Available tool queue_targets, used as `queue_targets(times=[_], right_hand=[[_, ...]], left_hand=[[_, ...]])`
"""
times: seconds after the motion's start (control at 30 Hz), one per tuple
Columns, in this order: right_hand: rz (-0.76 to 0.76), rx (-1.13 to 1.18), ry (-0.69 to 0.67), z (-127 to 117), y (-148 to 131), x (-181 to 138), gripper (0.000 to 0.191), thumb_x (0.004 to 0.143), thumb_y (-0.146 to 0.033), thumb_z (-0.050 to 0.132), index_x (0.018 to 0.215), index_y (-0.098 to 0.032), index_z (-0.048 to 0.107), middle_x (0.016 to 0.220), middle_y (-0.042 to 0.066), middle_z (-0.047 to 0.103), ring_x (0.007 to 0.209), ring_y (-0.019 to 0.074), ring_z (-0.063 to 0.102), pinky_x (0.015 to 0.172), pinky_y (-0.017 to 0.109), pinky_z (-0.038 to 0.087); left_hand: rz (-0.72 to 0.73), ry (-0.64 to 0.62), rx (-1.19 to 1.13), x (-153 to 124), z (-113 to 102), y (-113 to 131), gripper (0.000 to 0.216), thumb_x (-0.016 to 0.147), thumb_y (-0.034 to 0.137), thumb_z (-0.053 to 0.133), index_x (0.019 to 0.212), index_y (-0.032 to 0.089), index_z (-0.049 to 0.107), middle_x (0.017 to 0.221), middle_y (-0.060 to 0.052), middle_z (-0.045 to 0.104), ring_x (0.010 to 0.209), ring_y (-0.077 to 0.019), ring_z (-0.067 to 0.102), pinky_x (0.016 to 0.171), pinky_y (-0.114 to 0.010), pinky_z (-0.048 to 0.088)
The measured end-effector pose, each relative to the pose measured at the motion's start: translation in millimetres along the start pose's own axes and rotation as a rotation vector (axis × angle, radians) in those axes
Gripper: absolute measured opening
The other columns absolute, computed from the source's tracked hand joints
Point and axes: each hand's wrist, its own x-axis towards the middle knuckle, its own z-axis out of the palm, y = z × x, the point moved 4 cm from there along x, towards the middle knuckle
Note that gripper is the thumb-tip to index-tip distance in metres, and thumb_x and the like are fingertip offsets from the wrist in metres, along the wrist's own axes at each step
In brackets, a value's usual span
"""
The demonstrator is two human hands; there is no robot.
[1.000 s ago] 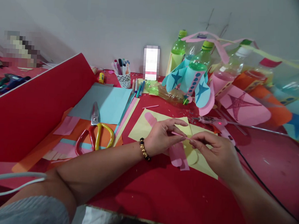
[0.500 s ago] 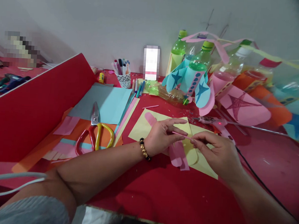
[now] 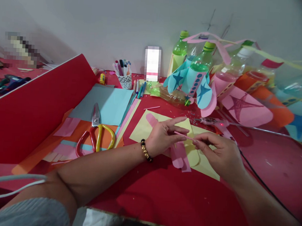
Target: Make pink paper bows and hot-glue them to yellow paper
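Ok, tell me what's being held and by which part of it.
A thin pink strip: the right hand pinches one end, and the left hand holds it toward the other end.

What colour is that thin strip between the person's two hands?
The thin strip is pink; the head view, the only one, shows it best.

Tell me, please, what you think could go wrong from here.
The glue gun lies just beyond the right hand and its red light is lit; if the nozzle is hot, a careless reach might burn. A black cord runs close by the right forearm, so that arm could snag it. The thin pink strip between the left hand and right hand looks flimsy and might crease if squeezed.
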Motion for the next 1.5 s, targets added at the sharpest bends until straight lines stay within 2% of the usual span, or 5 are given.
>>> queue_targets(times=[0.17, 0.33, 0.43, 1.17, 1.5], right_hand=[[-0.002, -0.056, 0.042, -4, 0, 0, 0.009, 0.085, -0.026, 0.059, 0.080, -0.023, 0.065, 0.066, -0.002, 0.065, 0.059, 0.0132, 0.059, 0.058, 0.026, 0.043], [0.002, -0.059, 0.075, -6, 1, 0, 0.008, 0.085, -0.026, 0.060, 0.080, -0.022, 0.065, 0.067, -0.002, 0.065, 0.060, 0.0128, 0.059, 0.060, 0.026, 0.044], [0.013, -0.046, 0.058, -6, 1, 0, 0.008, 0.085, -0.026, 0.060, 0.079, -0.022, 0.065, 0.066, -0.002, 0.064, 0.059, 0.0120, 0.058, 0.059, 0.025, 0.043], [0.136, 0.183, -0.090, 3, 7, 0, 0.010, 0.084, -0.028, 0.061, 0.078, -0.022, 0.066, 0.068, -0.002, 0.065, 0.063, 0.0122, 0.059, 0.059, 0.023, 0.044], [0.242, 0.353, -0.133, 9, 14, 0, 0.012, 0.084, -0.030, 0.061, 0.079, -0.019, 0.064, 0.067, 0.000, 0.064, 0.058, 0.0109, 0.060, 0.055, 0.021, 0.047]], left_hand=[[0.020, 0.025, -0.049, 4, -3, 1, 0.061, 0.065, 0.016, 0.078, 0.122, 0.016, 0.058, 0.100, -0.009, 0.071, 0.092, -0.0171, 0.067, 0.077, -0.026, 0.056], [0.040, 0.055, 0.053, 6, -6, 5, 0.026, 0.065, 0.023, 0.080, 0.085, 0.010, 0.071, 0.078, -0.006, 0.070, 0.067, -0.0102, 0.063, 0.063, -0.021, 0.052], [0.041, 0.043, 0.120, 5, -6, 9, 0.019, 0.068, 0.026, 0.078, 0.075, 0.009, 0.072, 0.068, -0.005, 0.068, 0.059, -0.0084, 0.059, 0.055, -0.018, 0.047], [0.051, -0.112, 0.118, 2, -1, 5, 0.020, 0.073, 0.026, 0.073, 0.086, 0.011, 0.075, 0.078, -0.009, 0.072, 0.066, -0.0113, 0.062, 0.060, -0.020, 0.048], [-0.174, -0.123, -0.145, 2, 2, -3, 0.028, 0.068, 0.030, 0.078, 0.087, 0.010, 0.073, 0.079, -0.009, 0.073, 0.067, -0.0113, 0.066, 0.069, -0.023, 0.053]])
